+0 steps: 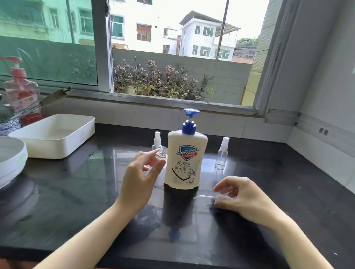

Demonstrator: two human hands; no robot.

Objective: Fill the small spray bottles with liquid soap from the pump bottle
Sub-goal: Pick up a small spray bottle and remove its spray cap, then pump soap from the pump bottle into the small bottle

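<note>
A white soap pump bottle [185, 158] with a blue pump stands upright in the middle of the black counter. My left hand [140, 178] holds a small clear bottle [161, 152] with no cap, tilted, just left of the pump bottle. Behind it stands a capped spray bottle [157, 140]. Another capped spray bottle [222, 153] stands to the right of the pump bottle. My right hand [242, 197] rests on the counter with fingers curled over a clear spray head with its thin tube [205, 197]; whether it grips the spray head is unclear.
A white rectangular tray [64, 146] and a white bowl [9, 162] sit at the left of the counter [58, 209]. Behind them are a pink pump bottle [21, 92] and a dish rack. A window and tiled walls bound the back and right.
</note>
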